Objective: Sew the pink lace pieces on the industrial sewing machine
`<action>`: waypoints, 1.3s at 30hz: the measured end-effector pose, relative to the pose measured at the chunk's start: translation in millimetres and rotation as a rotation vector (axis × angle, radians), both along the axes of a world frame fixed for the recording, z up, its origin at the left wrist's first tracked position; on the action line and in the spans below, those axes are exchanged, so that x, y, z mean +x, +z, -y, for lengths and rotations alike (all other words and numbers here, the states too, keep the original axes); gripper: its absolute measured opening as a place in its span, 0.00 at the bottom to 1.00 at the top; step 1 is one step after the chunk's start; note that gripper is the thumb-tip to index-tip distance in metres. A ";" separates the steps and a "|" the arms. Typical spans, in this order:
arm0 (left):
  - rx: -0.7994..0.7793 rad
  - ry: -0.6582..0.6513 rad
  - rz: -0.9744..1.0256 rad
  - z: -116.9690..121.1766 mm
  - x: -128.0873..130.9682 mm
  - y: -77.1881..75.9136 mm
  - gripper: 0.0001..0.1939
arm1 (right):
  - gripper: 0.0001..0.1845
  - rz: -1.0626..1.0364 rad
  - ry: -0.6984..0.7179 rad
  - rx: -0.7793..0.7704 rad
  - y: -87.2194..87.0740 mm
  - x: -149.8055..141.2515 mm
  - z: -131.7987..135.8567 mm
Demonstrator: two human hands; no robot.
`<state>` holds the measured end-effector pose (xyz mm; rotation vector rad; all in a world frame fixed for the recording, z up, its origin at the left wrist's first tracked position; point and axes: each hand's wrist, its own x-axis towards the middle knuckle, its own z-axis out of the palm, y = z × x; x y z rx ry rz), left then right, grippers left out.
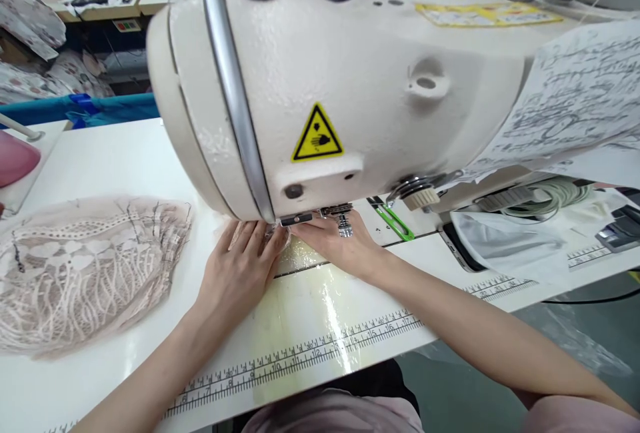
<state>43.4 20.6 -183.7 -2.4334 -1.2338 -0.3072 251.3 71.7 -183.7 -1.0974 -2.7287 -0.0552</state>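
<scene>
A cream sewing machine (350, 80) with a yellow warning sticker (317, 134) fills the upper middle of the view. My left hand (240, 266) lies flat on the white table, fingers stretched toward the presser foot (344, 223). My right hand (340, 243) rests palm down just under the machine head, fingers extended beside the presser foot. A small pale lace piece (280, 240) peeks out between my fingertips under the head. A stack of pink lace pieces (80, 266) lies on the table to my left.
Green thread snips (395, 220) lie right of the presser foot. A printed ruler (300, 356) runs along the table's front edge. White cloth (505, 243) and a patterned sheet (575, 100) sit at the right. Floral fabric (40, 53) is piled at far left.
</scene>
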 end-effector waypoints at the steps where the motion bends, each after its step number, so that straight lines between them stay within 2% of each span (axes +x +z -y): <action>1: 0.003 -0.007 0.006 0.3 -1.0 -0.5 0.17 | 0.21 -0.016 -0.006 -0.011 1.3 -0.2 1.2; 6: -0.015 -0.131 0.026 1.6 -6.7 -3.6 0.18 | 0.15 -0.077 -0.039 0.026 -0.7 1.5 11.4; 8: -0.018 -0.143 0.024 1.6 -8.1 -4.2 0.18 | 0.15 -0.105 -0.056 0.025 -3.4 1.8 14.4; 15: -0.028 -0.114 0.068 0.1 -9.2 -2.7 0.14 | 0.18 -0.104 -0.039 -0.108 -0.8 -0.5 14.9; 29: -0.008 -0.057 0.081 -2.6 -3.6 -1.3 0.13 | 0.20 -0.102 -0.039 -0.197 2.4 -3.6 12.8; 39: -0.013 -0.033 0.075 -1.4 -4.8 -4.9 0.15 | 0.21 -0.051 -0.097 -0.102 -1.2 -6.7 16.6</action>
